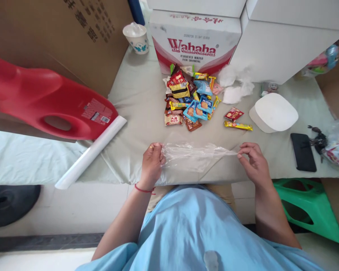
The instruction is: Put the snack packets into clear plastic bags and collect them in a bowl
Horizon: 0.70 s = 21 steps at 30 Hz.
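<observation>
A clear plastic bag (196, 155) is stretched flat between both hands at the table's near edge. My left hand (151, 162), with a red string at its wrist, is closed on the bag's left end. Pinching the bag's right end is my right hand (251, 160), fingers pressed together. Behind the bag lies a heap of small wrapped snacks (189, 98), with two loose packets (237, 119) to its right.
A white roll (90, 152) lies at the left beside a red plastic stool (45, 99). A Wahaha water box (196, 39), a paper cup (137, 37), a white lidded tub (274, 112), a black phone (303, 151) and a green stool (307, 209) are around.
</observation>
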Each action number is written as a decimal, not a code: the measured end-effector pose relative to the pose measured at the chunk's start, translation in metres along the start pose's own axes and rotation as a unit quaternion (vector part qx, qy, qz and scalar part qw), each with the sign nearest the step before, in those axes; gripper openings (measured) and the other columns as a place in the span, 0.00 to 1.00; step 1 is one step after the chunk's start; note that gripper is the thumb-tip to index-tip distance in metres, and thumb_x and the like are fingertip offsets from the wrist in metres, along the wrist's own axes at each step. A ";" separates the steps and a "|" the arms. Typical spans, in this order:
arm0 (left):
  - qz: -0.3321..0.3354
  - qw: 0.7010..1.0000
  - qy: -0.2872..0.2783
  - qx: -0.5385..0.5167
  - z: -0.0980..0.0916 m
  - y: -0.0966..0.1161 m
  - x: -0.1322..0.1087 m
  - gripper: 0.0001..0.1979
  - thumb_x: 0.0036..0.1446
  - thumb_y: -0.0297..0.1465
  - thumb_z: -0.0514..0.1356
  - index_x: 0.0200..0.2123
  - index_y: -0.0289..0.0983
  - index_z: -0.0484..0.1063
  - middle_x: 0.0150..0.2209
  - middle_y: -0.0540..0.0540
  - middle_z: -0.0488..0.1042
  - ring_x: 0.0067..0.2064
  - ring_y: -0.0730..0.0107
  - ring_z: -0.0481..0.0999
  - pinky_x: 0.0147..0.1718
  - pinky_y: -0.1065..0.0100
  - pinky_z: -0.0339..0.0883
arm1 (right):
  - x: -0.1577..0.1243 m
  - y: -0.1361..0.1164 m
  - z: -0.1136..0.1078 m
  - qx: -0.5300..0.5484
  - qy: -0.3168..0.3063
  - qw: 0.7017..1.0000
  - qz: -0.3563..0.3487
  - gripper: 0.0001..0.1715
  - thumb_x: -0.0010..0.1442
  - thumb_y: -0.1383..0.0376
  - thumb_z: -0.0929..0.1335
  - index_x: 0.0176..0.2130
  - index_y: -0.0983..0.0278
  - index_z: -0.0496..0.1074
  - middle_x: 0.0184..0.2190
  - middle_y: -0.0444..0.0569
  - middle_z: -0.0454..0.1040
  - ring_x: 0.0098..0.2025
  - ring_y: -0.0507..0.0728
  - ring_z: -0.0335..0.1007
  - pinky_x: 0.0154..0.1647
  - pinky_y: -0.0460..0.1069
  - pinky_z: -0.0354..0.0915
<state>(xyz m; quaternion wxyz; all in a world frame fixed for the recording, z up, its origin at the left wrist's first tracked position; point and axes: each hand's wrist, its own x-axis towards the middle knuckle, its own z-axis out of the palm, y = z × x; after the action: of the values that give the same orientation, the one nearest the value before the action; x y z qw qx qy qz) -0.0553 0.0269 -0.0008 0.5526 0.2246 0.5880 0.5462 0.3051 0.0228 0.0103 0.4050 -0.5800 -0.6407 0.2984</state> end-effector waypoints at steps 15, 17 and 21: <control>-0.072 0.996 0.021 0.039 -0.016 -0.012 -0.019 0.19 0.55 0.45 0.69 0.35 0.41 0.64 0.20 0.61 0.61 0.16 0.81 0.55 0.12 0.78 0.49 | 0.056 -0.002 0.042 0.306 -0.037 0.904 0.297 0.32 0.56 0.42 0.76 0.49 0.57 0.70 0.38 0.47 0.81 0.28 0.51 0.71 0.22 0.44 0.65; -0.075 0.996 0.022 0.038 -0.015 -0.014 -0.022 0.18 0.57 0.45 0.68 0.35 0.41 0.65 0.21 0.60 0.61 0.17 0.80 0.56 0.12 0.78 0.49 | 0.047 -0.006 0.056 0.283 -0.087 0.906 0.304 0.38 0.57 0.41 0.75 0.58 0.55 0.66 0.42 0.49 0.82 0.25 0.51 0.69 0.19 0.45 0.60; -0.080 0.996 0.022 0.027 -0.013 -0.012 -0.025 0.19 0.56 0.46 0.69 0.35 0.40 0.66 0.21 0.60 0.60 0.18 0.81 0.55 0.11 0.80 0.47 | 0.039 -0.014 0.083 0.250 -0.102 0.911 0.313 0.46 0.55 0.48 0.77 0.65 0.56 0.59 0.38 0.47 0.82 0.21 0.49 0.63 0.17 0.45 0.55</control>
<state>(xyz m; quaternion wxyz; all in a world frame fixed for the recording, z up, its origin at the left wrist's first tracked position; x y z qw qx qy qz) -0.0558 -0.0030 -0.0039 0.5753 0.1796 0.6303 0.4893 0.2265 0.0661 -0.0117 0.3551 -0.5971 -0.3690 0.6174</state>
